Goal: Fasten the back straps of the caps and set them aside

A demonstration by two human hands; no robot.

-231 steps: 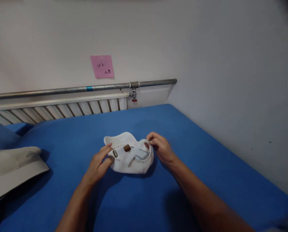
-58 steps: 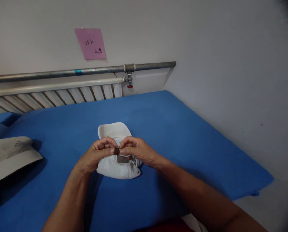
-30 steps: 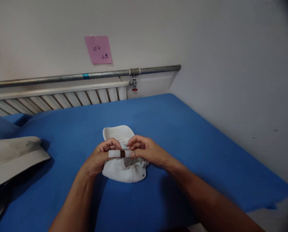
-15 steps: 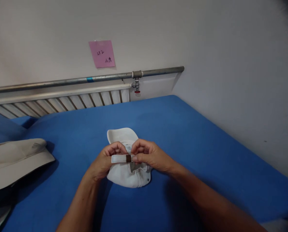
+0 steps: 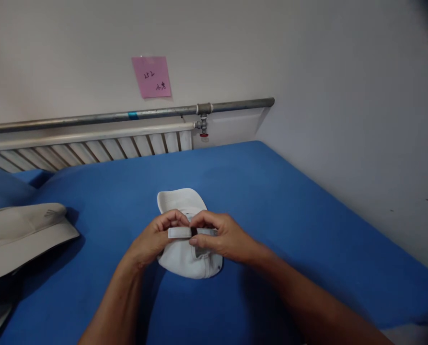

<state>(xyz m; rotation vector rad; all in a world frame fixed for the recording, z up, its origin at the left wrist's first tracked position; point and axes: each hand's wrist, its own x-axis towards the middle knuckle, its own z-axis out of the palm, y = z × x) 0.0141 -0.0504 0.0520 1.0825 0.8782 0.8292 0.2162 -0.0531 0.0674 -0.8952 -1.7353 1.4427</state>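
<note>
A white baseball cap (image 5: 187, 264) lies on the blue sheet in front of me, its brim pointing away and its back opening towards me. The back strap (image 5: 179, 233) is raised above the crown, with a dark band (image 5: 194, 231) around it near the middle. My left hand (image 5: 155, 238) is closed, pinching the strap's left part from behind. With thumb and index finger, my right hand (image 5: 226, 235) pinches at the dark band, and the strap's right part passes between its fingers. Its other fingers are curled and partly hidden.
Beige caps (image 5: 23, 239) lie at the left on the blue-covered bed (image 5: 271, 206). Behind the bed are a white radiator (image 5: 91, 151), a metal pipe (image 5: 156, 113) with a red-handled valve (image 5: 203, 134), and a pink note (image 5: 152, 76) on the wall.
My right thumb and index finger have shifted left along the strap to the dark band, exposing more strap at the right. The left hand keeps its hold.
</note>
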